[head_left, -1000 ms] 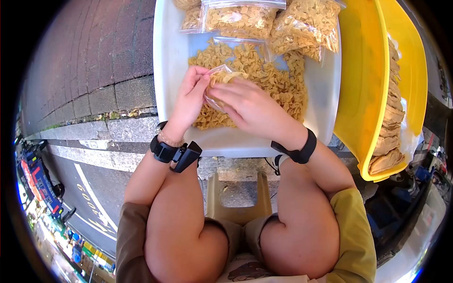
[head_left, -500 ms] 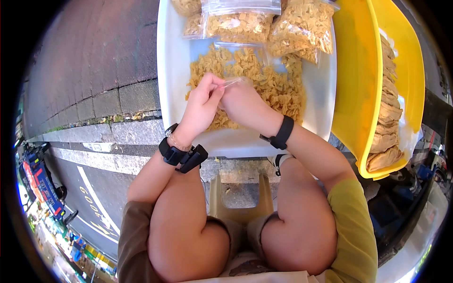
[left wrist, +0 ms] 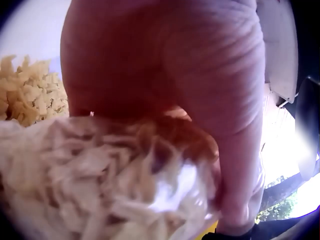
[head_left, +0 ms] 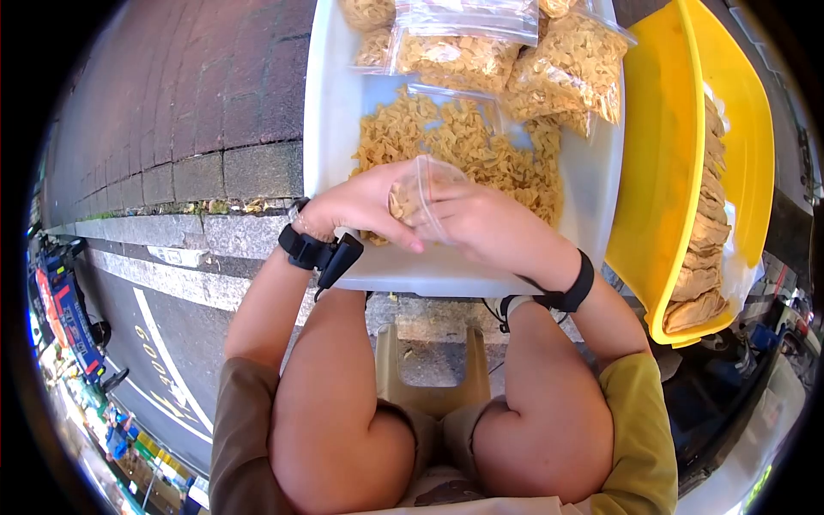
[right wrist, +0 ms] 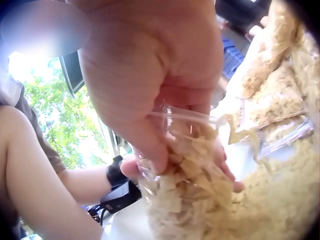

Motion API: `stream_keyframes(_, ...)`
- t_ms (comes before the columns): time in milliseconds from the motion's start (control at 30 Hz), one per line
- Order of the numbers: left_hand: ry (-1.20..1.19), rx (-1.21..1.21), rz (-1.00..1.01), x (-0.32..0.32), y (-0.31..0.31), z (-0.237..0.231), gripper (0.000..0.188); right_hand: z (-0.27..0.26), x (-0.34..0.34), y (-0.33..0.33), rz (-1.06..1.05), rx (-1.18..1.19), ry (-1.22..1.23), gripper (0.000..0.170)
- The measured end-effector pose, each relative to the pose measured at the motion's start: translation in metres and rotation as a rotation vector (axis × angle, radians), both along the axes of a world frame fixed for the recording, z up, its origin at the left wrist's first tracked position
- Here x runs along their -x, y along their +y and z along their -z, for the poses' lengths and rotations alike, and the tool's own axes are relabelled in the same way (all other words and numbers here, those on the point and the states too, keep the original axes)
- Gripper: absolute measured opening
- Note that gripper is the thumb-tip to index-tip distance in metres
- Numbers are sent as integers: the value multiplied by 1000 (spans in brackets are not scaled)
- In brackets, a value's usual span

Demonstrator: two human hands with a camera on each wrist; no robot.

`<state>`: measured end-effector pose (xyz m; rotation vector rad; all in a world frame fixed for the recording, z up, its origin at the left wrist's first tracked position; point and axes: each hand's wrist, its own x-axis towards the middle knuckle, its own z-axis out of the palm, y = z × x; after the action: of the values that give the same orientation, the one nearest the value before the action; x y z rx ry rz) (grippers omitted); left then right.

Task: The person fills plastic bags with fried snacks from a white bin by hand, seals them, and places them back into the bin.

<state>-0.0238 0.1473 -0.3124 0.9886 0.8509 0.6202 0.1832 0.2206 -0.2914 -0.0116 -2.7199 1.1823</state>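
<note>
Flake-filled clear bag (head_left: 405,199) clasped by left hand (head_left: 365,202); right hand (head_left: 485,213) tucked partly inside, finger grip hidden; loose flakes (head_left: 485,148) spread below in white tray (head_left: 438,276).

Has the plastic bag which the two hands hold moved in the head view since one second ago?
Yes. Judged against the white tray, the held bag has moved backward and now sits closer to the tray's near rim.
</note>
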Motion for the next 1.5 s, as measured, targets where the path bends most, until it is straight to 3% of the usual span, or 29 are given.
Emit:
stream_keyframes(33, -1, -2, 0, -4, -1, 1, 90, -1, -3, 5, 28, 119, 85, 30)
stream_keyframes(67, -1, -80, -133, -9, -4, 4, 86, -2, -6, 7, 26, 119, 83, 30)
stream_keyframes(100, -1, -153, -269, -14, -8, 8, 82, -6, -9, 5, 167, 251, 120, 24)
stream_keyframes(133, -4, -146, -275, -17, -12, 12, 82, -11, -11, 5, 310, 384, 156, 18)
stream_keyframes(200, 131, -163, -439, -22, -16, 16, 79, -16, -12, 7, 333, 447, 110, 28)
stream_keyframes(267, 164, -169, -480, -26, -16, 14, 76, -10, -10, 7, 450, 502, 164, 40)
stream_keyframes(400, 242, -124, -592, -29, -17, 26, 68, -13, -10, 10, 404, 359, 97, 45)
stream_keyframes(467, 304, -110, -567, -26, -16, 33, 71, -19, -9, 10, 399, -88, 50, 40)
stream_keyframes(500, 365, -99, -539, -25, -16, 34, 74, -17, -8, 8, 397, -88, 49, 40)
stream_keyframes(567, 413, -135, -512, -23, -17, 36, 72, -9, -6, 1, 415, 214, 79, 39)
stream_keyframes(600, 461, -172, -483, -23, -17, 35, 71, -5, -6, -2, 414, 214, 78, 39)
stream_keyframes(667, 403, -164, -504, -27, -20, 33, 70, 2, -7, -6, 450, 413, 40, 43)
stream_keyframes(700, 345, -156, -523, -29, -21, 32, 70, 0, -7, -5, 447, 413, 39, 43)
stream_keyframes(767, 305, -169, -578, -31, -20, 42, 71, -6, -9, -1, 560, -31, 5, 43)
stream_keyframes(800, 264, -181, -630, -32, -20, 42, 72, -5, -8, -1, 556, -31, 5, 43)
stream_keyframes(867, 231, -180, -637, -31, -21, 43, 72, 1, -4, 1, 760, 44, 59, 43)
stream_keyframes(933, 198, -181, -643, -31, -19, 36, 71, 19, -1, 6, 936, 852, 32, 48)
stream_keyframes(967, 160, -159, -573, -31, -19, 32, 74, 23, -5, 13, 936, 850, 31, 48)
stream_keyframes(1033, 122, -138, -503, -31, -18, 32, 78, 25, -13, 28, 741, 1233, -277, 48)
stream_keyframes(1167, 190, -157, -471, -30, -19, 37, 79, 20, -9, 22, 617, 1220, -10, 39)
stream_keyframes(1233, 200, -125, -493, -30, -19, 32, 78, 15, -4, 10, 637, 765, 119, 32)
stream_keyframes(1267, 216, -160, -545, -31, -19, 29, 75, 10, -2, 6, 638, 766, 120, 32)
stream_keyframes(1333, 230, -195, -593, -32, -18, 29, 72, -5, 1, 1, 592, 230, 171, 31)
stream_keyframes(1500, 219, -83, -568, -29, -17, 30, 69, -3, 0, -6, 622, 149, 93, 35)
